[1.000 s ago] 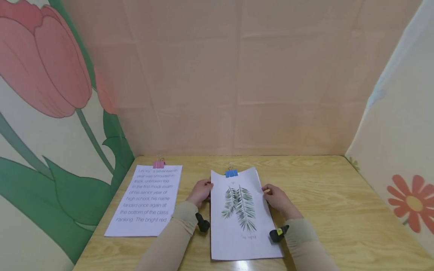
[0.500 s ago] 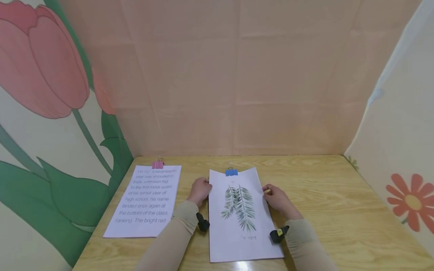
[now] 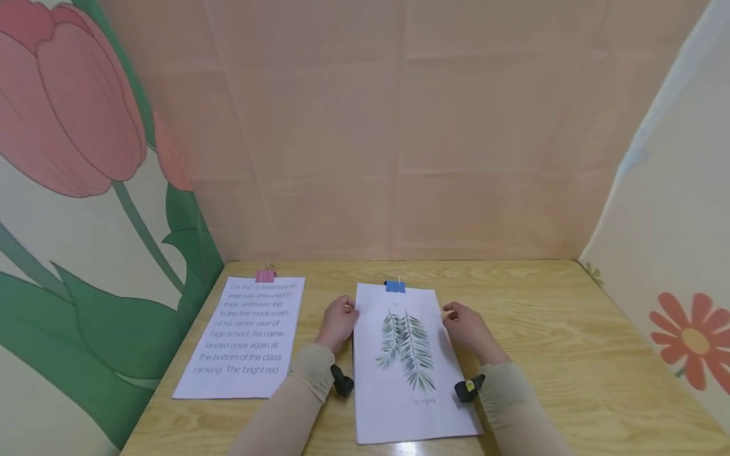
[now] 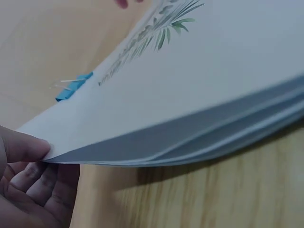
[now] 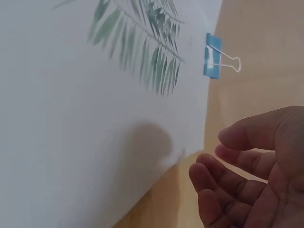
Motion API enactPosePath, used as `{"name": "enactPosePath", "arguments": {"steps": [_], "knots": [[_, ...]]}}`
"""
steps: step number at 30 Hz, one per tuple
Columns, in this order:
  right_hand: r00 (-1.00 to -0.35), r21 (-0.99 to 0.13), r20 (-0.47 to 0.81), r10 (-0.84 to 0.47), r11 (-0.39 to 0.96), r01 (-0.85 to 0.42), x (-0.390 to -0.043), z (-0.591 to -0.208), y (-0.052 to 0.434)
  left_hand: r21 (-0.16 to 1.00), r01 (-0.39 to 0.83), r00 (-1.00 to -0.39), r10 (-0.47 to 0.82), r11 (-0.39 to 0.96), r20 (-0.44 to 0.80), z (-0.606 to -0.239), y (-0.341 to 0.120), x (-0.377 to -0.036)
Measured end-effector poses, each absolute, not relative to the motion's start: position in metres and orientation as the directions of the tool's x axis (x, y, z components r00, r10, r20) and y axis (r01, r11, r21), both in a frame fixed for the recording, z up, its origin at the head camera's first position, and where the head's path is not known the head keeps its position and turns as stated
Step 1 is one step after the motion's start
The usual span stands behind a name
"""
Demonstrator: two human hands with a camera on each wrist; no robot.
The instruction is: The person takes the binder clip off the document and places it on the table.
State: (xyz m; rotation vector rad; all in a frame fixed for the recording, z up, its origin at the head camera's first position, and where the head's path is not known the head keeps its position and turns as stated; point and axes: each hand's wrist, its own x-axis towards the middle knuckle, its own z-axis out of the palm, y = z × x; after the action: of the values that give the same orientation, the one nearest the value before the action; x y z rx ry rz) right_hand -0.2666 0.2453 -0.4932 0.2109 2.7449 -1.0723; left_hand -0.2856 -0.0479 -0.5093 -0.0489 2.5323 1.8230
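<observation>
A clipped stack of white sheets with a green leaf print lies in the middle of the wooden table, with a blue binder clip on its far edge. My left hand is at the stack's left edge. In the left wrist view its thumb lies on top of the stack and its fingers curl beneath, so that edge is lifted off the wood. My right hand hovers just off the right edge. Its fingers are loosely curled and clear of the paper.
A second white sheet with printed text, held by a pink binder clip, lies to the left near the flower-painted wall. Walls enclose the table at the back and on the right. Bare wood shows right of the stack.
The leaf stack has slid slightly right and its far edge now lies flat and square. My right hand has come off the right edge. My left hand keeps its hold.
</observation>
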Motion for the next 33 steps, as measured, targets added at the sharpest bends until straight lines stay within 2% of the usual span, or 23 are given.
{"name": "enactPosePath", "arguments": {"steps": [7, 10, 14, 21, 26, 33], "knots": [[-1.0, -0.639, -0.026, -0.015, 0.769, 0.006, -0.274, -0.474, 0.232, 0.972, 0.047, -0.999, 0.023, 0.232, 0.043, -0.508, -0.044, -0.28], [-0.999, -0.64, 0.033, -0.012, 0.768, -0.03, -0.276, -0.464, 0.226, 0.977, 0.064, -0.997, 0.047, 0.205, 0.055, -0.506, -0.041, -0.277], [-0.992, -0.632, 0.122, -0.017, 0.77, -0.091, -0.281, -0.451, 0.218, 0.977, 0.083, -0.996, 0.059, 0.194, 0.073, -0.504, -0.037, -0.274], [-0.953, -0.588, 0.28, -0.119, 0.764, -0.268, -0.296, -0.43, 0.207, 0.97, 0.139, -0.989, 0.067, 0.2, 0.128, -0.503, -0.032, -0.272], [-0.944, -0.578, 0.283, -0.173, 0.754, -0.311, -0.305, -0.421, 0.202, 0.97, 0.154, -0.986, 0.098, 0.187, 0.138, -0.503, -0.03, -0.27], [-0.947, -0.606, 0.202, -0.249, 0.728, -0.321, -0.307, -0.419, 0.199, 0.973, 0.145, -0.986, 0.107, 0.18, 0.127, -0.504, -0.03, -0.269]]}}
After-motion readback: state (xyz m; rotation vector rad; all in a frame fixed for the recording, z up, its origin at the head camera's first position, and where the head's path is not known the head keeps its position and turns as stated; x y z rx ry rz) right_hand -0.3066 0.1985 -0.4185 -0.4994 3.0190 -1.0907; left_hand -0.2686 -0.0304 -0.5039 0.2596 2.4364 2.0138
